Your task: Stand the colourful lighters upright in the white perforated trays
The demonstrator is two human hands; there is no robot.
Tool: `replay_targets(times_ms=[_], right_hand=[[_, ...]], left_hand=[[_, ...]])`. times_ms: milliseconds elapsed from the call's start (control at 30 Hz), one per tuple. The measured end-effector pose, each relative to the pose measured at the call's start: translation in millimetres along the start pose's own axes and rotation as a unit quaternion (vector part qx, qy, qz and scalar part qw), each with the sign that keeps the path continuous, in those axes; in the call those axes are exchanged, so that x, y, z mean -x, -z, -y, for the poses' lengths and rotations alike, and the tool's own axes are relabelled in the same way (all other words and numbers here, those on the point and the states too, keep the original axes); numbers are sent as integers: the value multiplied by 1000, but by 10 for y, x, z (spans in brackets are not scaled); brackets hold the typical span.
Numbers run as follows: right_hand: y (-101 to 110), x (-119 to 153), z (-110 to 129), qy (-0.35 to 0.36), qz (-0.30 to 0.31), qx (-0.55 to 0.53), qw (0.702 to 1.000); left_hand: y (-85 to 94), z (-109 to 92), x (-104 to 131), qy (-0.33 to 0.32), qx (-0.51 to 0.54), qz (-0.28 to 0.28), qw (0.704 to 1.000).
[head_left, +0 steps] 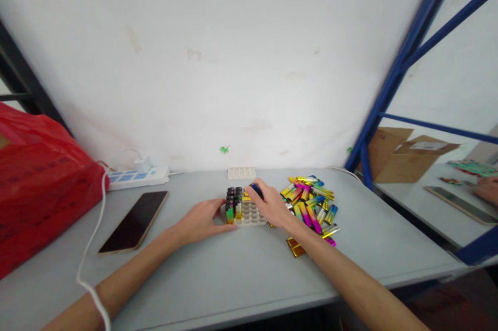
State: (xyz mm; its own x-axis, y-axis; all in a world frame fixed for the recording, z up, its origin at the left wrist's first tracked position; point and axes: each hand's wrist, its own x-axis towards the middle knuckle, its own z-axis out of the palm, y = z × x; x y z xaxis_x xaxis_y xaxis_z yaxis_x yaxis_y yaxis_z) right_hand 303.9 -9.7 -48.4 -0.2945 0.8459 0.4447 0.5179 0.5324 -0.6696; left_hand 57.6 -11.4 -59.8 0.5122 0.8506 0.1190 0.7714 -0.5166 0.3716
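Observation:
A pale tray (252, 219) with rows of round holes lies in the middle of the table. Several upright lighters (230, 214) with black tops and shiny coloured bodies fill its left end. My left hand (204, 221) grips that end, the thumb along the front edge and the fingers around the side, partly hidden. Over the tray's back, my right hand (271, 203) is closed on a blue and yellow lighter (257, 191), mostly covered by the fingers. A loose pile of shiny multicoloured lighters (307, 204) lies just right of this hand.
A second pale holed tray (241, 173) rests by the wall. To the left are a phone (135, 221), a power strip (136, 177), a white cable (91, 240) and a red bag (46, 180). Beyond the blue frame (389, 87) are a cardboard box (400, 157) and another person's hand (487, 192).

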Motion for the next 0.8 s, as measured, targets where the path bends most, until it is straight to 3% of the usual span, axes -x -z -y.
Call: replay_targets(times_ms=[267, 500, 600, 800], right_hand=[[129, 38, 69, 196, 53, 121, 972], [-34, 60, -16, 158, 86, 117, 977], [-81, 46, -42, 159, 133, 168, 964], [-41, -14, 45, 133, 140, 281, 940]], left_hand=[[-20, 19, -2, -3, -4, -7, 1000], [-15, -7, 4, -9, 2, -7, 1000], [-8, -16, 11, -9, 4, -8, 1000], [-12, -5, 11, -10, 2, -14, 1000]])
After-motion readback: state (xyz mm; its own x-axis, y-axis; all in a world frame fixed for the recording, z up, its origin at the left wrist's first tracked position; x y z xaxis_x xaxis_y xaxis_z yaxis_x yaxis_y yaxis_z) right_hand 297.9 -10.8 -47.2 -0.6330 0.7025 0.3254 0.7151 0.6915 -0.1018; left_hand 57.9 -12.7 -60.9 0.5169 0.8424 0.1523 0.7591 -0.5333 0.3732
